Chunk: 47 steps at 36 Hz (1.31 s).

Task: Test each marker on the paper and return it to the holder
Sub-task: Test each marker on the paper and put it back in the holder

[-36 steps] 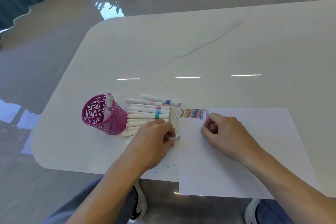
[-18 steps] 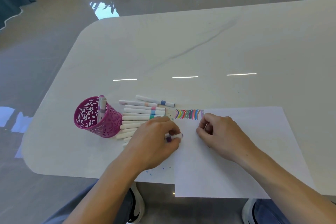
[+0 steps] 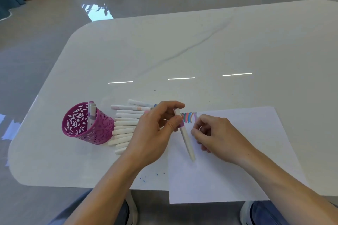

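My left hand pinches a white marker with a purple band, lifted over the left edge of the white paper and pointing toward me. My right hand rests on the paper just right of the marker, fingers curled; whether it holds anything I cannot tell. A row of coloured test strokes marks the paper's top left corner. A pink cut-out holder stands at the left with two markers in it. Several white markers lie side by side between the holder and my left hand.
The white table has its rounded front edge near me; the paper overhangs it. Small blue ink dots mark the table by the front edge. A plant pot, a cardboard box and a white appliance stand on the floor beyond.
My left hand has lifted the purple-banded marker off the table and swung it over the paper's edge. My right hand has stayed on the paper.
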Each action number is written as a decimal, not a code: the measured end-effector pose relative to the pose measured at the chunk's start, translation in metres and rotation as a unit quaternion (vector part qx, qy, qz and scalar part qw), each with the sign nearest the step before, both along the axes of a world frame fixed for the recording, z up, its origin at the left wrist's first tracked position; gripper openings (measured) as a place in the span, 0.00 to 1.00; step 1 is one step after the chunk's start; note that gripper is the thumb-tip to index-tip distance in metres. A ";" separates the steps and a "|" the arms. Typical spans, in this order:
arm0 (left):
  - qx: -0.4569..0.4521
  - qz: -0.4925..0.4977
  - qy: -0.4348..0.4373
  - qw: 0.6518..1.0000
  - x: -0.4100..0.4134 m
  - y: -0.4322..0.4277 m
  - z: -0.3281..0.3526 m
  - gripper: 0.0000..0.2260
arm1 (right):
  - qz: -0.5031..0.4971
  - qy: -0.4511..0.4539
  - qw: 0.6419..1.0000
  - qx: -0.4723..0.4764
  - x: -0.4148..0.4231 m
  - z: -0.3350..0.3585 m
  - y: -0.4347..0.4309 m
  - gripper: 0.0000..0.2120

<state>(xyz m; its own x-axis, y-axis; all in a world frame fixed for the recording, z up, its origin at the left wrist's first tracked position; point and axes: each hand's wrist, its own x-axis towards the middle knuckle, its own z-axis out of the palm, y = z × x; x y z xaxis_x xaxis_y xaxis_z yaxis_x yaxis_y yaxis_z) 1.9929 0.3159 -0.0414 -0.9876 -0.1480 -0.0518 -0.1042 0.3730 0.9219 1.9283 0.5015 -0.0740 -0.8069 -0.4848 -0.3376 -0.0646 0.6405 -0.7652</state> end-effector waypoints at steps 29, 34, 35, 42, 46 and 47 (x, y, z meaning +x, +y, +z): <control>-0.299 -0.177 -0.033 0.937 -0.010 0.016 -0.031 0.11 | 0.106 0.161 0.978 0.079 -0.011 -0.007 0.024 0.19; -0.301 -0.158 -0.018 0.940 -0.011 0.019 -0.031 0.08 | 0.105 0.193 0.969 0.111 -0.009 -0.010 0.023 0.21; -0.297 -0.151 -0.012 0.943 -0.010 0.020 -0.030 0.08 | 0.103 0.198 0.968 0.111 -0.009 -0.010 0.023 0.22; -0.278 -0.111 0.035 0.954 -0.009 0.021 -0.028 0.10 | 0.084 0.198 0.972 0.099 -0.007 -0.003 0.023 0.28; -0.280 -0.105 0.039 0.953 -0.009 0.021 -0.029 0.10 | 0.076 0.175 0.977 0.098 -0.007 0.001 0.021 0.31; -0.281 -0.106 0.038 0.953 -0.009 0.022 -0.030 0.10 | 0.076 0.170 0.977 0.100 -0.007 0.001 0.021 0.31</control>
<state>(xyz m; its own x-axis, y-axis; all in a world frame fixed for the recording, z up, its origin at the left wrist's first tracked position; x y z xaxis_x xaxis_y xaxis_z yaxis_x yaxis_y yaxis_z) 1.9841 0.3378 -0.0710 -0.9962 0.0716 0.0490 0.0868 0.8157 0.5719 1.9213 0.5226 -0.0725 -0.8129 -0.5593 -0.1626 -0.3994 0.7384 -0.5433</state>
